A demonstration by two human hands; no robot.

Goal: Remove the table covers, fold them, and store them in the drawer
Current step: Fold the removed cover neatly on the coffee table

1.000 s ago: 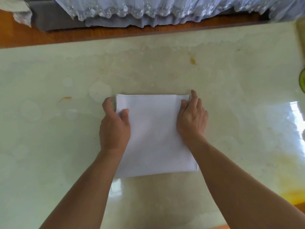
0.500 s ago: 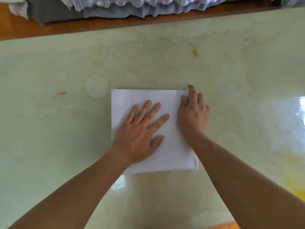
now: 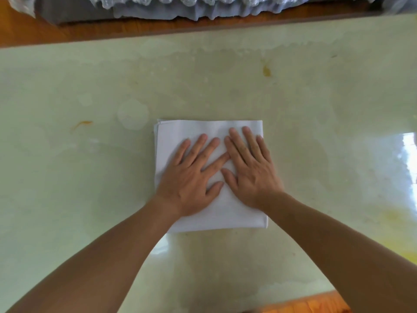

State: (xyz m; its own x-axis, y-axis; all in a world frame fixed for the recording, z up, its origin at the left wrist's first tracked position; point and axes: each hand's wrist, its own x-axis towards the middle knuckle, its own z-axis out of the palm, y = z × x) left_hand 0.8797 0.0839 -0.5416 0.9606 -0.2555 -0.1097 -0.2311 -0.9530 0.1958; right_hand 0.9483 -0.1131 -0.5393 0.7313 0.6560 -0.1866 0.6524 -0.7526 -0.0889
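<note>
Pressing the folded cover flat

Lying square on the glossy pale-green counter (image 3: 316, 132), the folded white cloth table cover (image 3: 191, 132) sat mid-scene. Left hand (image 3: 191, 175) and right hand (image 3: 250, 170) lay side by side on it, fingers straight and spread, apparently to set the creases before storing.

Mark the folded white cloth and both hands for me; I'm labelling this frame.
folded white cloth (image 3: 180, 132), head view, bare far-left part of its top.
left hand (image 3: 191, 175), head view, back of the hand.
right hand (image 3: 252, 175), head view, back of the hand.
</note>
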